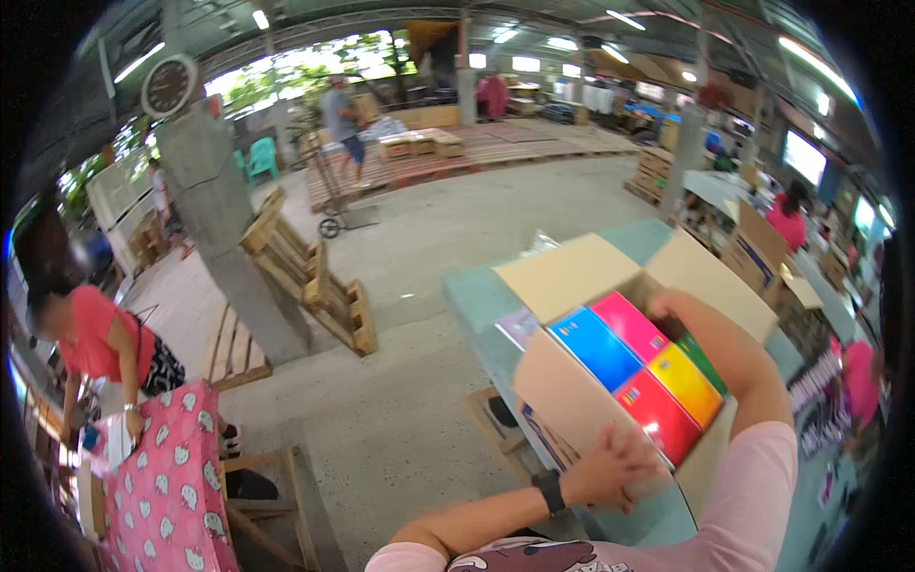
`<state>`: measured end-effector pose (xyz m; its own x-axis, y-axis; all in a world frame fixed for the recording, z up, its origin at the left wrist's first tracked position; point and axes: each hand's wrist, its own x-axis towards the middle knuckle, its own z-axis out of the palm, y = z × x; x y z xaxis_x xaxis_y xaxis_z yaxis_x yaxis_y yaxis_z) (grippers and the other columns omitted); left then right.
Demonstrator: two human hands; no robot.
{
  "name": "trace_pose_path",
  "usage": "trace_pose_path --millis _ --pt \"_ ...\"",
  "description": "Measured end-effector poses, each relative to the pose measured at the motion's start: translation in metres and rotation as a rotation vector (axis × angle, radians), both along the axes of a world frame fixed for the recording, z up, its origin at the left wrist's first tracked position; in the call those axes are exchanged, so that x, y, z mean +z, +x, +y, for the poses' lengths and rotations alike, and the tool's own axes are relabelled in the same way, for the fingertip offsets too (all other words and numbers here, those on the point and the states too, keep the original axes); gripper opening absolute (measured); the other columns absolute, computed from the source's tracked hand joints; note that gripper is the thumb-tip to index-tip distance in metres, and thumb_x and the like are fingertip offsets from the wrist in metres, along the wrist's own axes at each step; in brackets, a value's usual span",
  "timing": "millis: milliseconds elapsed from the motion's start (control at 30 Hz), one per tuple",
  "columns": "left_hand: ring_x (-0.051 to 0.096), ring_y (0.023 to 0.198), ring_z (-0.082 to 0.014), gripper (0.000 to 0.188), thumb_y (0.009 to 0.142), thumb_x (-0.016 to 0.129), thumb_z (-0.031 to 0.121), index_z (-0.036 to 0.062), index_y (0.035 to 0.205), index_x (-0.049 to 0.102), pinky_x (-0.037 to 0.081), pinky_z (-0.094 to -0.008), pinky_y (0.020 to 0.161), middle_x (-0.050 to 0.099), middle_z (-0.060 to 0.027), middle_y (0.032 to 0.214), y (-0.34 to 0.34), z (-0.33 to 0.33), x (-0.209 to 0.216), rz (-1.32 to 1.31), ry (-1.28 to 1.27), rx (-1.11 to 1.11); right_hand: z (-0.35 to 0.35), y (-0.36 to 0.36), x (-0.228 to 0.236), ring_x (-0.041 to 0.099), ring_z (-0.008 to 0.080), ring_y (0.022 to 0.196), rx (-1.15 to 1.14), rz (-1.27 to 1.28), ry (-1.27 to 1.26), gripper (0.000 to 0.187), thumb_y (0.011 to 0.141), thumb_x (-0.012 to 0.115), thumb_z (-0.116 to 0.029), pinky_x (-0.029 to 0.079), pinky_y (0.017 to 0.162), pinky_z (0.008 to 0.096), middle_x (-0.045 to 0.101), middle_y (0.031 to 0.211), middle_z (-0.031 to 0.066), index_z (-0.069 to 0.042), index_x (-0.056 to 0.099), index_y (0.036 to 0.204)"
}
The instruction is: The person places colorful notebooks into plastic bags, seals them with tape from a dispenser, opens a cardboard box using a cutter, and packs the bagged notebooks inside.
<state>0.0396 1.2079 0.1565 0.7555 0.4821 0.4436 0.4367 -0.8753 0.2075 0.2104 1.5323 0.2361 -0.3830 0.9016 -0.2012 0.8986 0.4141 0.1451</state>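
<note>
An open cardboard box [562,377] with its flaps spread stands on a pale green table [472,286]. Inside it lie flat, glossy rectangular packs: a blue one [596,345], a pink one [629,324], a yellow one [684,383], a red one [660,415] and a partly covered green one [701,360]. My right hand [667,303] reaches into the box's far corner beside the pink pack; its fingers are hidden. Slightly blurred, my left hand [618,469] is at the box's near side with fingers apart and nothing in them. A dark watch [550,492] circles my left wrist.
At the left, a person [110,338] leans over a table with a pink patterned cover [167,477]. Wooden pallets [315,276] lean near a concrete pillar [214,219]. Another open carton [753,248] stands beyond my box. Farther back, a person stands by a hand truck [331,195].
</note>
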Motion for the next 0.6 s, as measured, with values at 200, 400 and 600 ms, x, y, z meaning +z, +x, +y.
trace_pose_path --millis 200,400,600 --pt "0.032 0.124 -0.0292 0.046 0.08 0.05 0.027 0.0242 0.125 0.042 0.03 -0.0494 0.096 0.032 -0.0037 0.138 -0.004 0.031 -0.037 -0.265 0.53 -0.022 0.013 -0.003 -0.036 0.059 0.0323 0.092 -0.046 0.097 -0.178 0.029 0.072 0.053 -0.019 0.046 0.081 0.039 0.062 0.097 0.0191 0.0 0.065 0.091" --pt "0.039 0.12 -0.0249 0.04 0.083 0.048 0.018 0.017 0.123 0.045 0.037 -0.0356 0.094 0.037 -0.0092 0.134 -0.065 0.066 0.006 -0.472 0.563 -0.144 0.001 0.019 -0.04 0.059 0.0317 0.092 -0.13 0.199 -0.251 0.029 0.071 0.055 -0.019 0.046 0.08 0.0387 0.062 0.097 0.0189 0.0 0.064 0.091" --pt "0.04 0.118 -0.028 0.041 0.081 0.06 0.023 0.0161 0.12 0.049 0.039 -0.0417 0.09 0.04 -0.0085 0.128 -0.096 0.072 -0.002 -0.604 0.323 -0.09 -0.002 0.012 -0.041 0.059 0.0311 0.092 -0.15 0.246 -0.313 0.03 0.07 0.056 -0.019 0.046 0.08 0.0384 0.062 0.097 0.0186 0.0 0.064 0.092"
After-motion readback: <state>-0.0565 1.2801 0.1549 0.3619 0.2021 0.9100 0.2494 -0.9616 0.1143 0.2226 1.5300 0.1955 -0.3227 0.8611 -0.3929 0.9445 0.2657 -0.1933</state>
